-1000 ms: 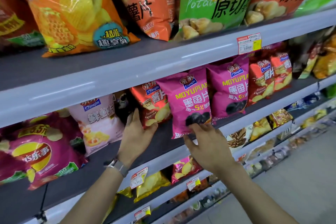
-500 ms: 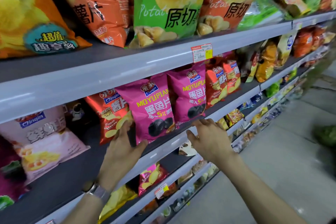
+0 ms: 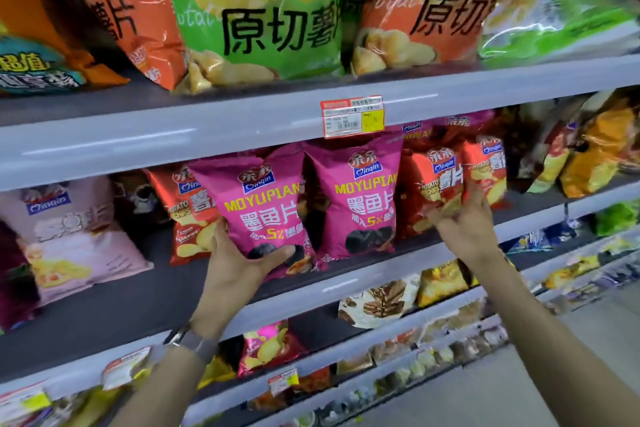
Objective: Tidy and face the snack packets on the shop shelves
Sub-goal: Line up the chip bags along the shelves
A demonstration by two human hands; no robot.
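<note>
Two magenta bags stand side by side at the centre of the frame on the middle shelf (image 3: pixel 346 282): the left bag (image 3: pixel 266 198) and the right bag (image 3: pixel 360 204). The left hand (image 3: pixel 239 267) grips the left bag at its lower corner. Its thumb lies across the front near the bottom seam, and its fingers curl round the bag's left edge and behind it. The bag is upright, just above the palm, with its foot near the shelf's front lip. Whether it rests on the shelf or is lifted clear, I cannot tell. Behind it, toward the left, a red bag (image 3: pixel 187 215) is partly covered.

The right hand (image 3: pixel 464 225) is right of centre, fingers spread and mostly straight. Their tips touch the red pair (image 3: pixel 436 184) standing just beside the right bag. That part is blurred, but it looks like a flat touch, not a grip.

These bags are probably light, air-puffed and soft, with slick film that slides readily on the shelf and against neighbours. The crisps inside are likely brittle, so squeezing the belly risks crushing them. The better hold seems to be the bottom seam or a side edge, lightly pinched, or a flat palm for nudging. Let go off balance, a bag would probably tip over.
</note>
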